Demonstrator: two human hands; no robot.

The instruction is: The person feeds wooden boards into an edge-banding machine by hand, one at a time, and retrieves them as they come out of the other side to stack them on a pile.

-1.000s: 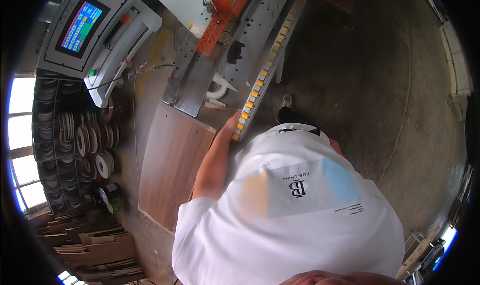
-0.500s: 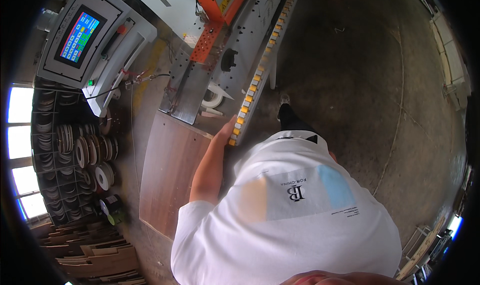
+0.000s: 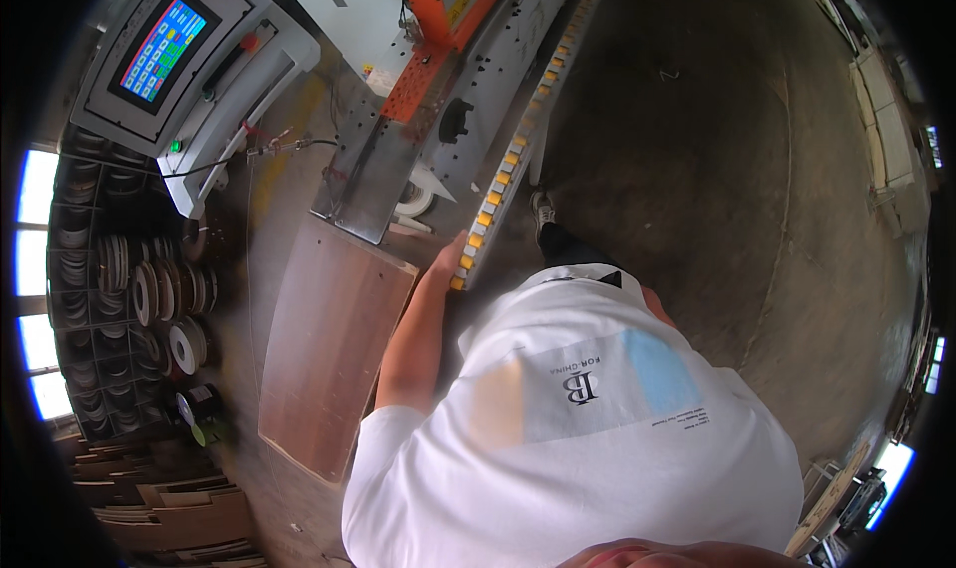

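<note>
My left hand (image 3: 450, 258) is at the near end of a roller rail (image 3: 495, 198) with yellow and white rollers. It touches or lies right beside the rail's end; its fingers are mostly hidden, so its grip cannot be told. Beside my left forearm is a brown wood-grain panel (image 3: 334, 354), whose far edge meets the machine's grey metal plate (image 3: 354, 198). Only a bit of my right arm (image 3: 657, 305) shows past my white shirt; the right hand is out of sight.
The machine's orange housing (image 3: 438, 15) stands ahead. At left is a control panel with a lit screen (image 3: 164, 50). Rolls of edge banding (image 3: 159, 291) fill a rack beyond it. Board offcuts (image 3: 179, 513) lie at the lower left. Pale stacked boards (image 3: 881, 130) line the far right.
My view has shifted slightly, and the panel appears a little further left. My foot shows nearer the rail, and more of my right arm is visible. My left hand stays at the rail's end.
</note>
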